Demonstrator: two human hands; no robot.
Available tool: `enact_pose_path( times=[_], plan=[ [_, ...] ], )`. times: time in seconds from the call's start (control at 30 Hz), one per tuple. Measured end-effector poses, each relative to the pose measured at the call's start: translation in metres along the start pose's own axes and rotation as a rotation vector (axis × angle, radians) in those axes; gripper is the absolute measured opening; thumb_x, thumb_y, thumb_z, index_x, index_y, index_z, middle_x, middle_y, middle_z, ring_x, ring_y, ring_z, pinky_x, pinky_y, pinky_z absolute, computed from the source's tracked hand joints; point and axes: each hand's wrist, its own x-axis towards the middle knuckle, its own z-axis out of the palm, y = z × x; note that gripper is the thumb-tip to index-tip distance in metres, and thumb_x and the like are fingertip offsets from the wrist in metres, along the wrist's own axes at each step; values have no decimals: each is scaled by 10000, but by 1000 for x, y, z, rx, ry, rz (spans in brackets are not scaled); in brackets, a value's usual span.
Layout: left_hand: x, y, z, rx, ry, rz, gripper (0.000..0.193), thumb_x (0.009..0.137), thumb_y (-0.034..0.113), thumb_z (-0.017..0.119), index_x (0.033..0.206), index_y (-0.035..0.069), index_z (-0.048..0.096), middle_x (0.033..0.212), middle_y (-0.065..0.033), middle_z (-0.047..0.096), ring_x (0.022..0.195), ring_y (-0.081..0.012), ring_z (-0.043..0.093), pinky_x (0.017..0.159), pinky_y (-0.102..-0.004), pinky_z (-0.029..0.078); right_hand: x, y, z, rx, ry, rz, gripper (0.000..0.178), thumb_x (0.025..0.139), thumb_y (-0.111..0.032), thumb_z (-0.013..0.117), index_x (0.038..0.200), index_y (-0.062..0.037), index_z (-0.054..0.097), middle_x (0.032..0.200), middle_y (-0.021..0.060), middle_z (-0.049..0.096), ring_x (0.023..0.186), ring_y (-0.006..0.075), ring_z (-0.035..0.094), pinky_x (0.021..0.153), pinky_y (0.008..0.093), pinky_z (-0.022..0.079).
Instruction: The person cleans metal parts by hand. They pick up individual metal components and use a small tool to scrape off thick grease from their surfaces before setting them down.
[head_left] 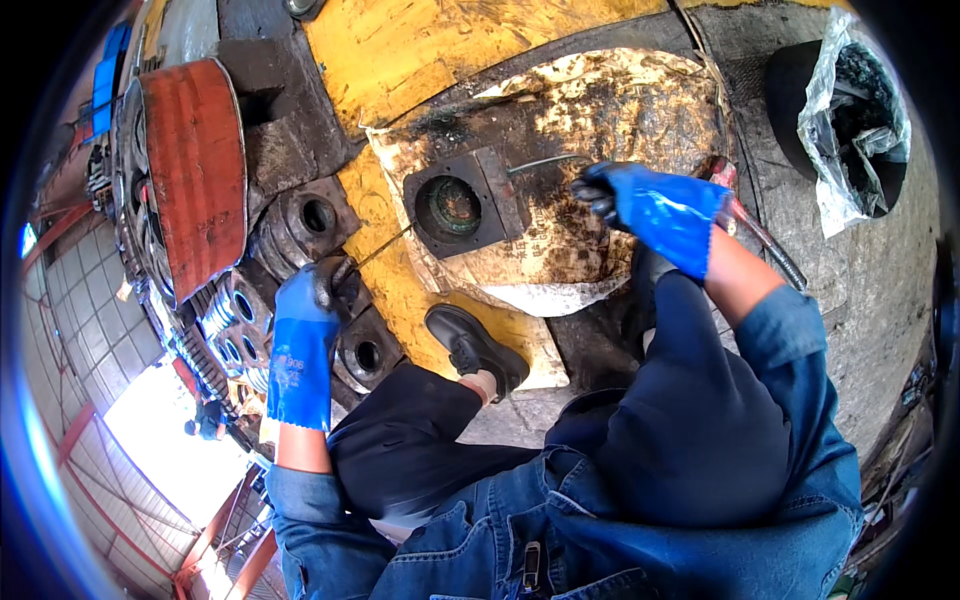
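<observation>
A dark square metal block (496, 190) with a round bore lies on a stained sheet in front of me. Greenish matter shows inside the bore (452, 207). My left hand (318, 290), in a blue glove with blackened fingers, is closed around a thin dark rod (385, 245) that slants up to the block's left side. To the right of the block is my gloved right hand (605, 195), its fingers curled closed. A thin pale rod (545, 162) runs from the block's right side to just by those fingers; whether they grip it I cannot tell.
The stained sheet (640, 120) covers yellow and grey flooring. Several bored metal blocks (318, 214) stand at left beside a rusty red curved part (195, 170). A red-headed tool (750, 215) lies right of my right hand, below a bag-lined black bucket (795, 115). My shoe (475, 345) is near the block.
</observation>
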Motion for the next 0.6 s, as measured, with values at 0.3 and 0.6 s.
enact_pose_path(
  times=[0.3,0.6],
  plan=[
    [0,1,5,44,122,-37,234,787,222,638,988,102,645,899,-177,652,896,-379,620,745,-427,499,17,37,62,-456,-46,-438,306,985,-203,402,1160,-42,594,986,87,650,738,134,585,555,268,476],
    [2,-20,17,-79,74,-32,231,837,152,594,1035,50,654,915,-191,663,863,-345,643,751,-363,488,9,36,61,-114,-231,-528,299,985,-215,421,1151,-13,568,976,88,659,737,160,615,601,271,480]
  ],
)
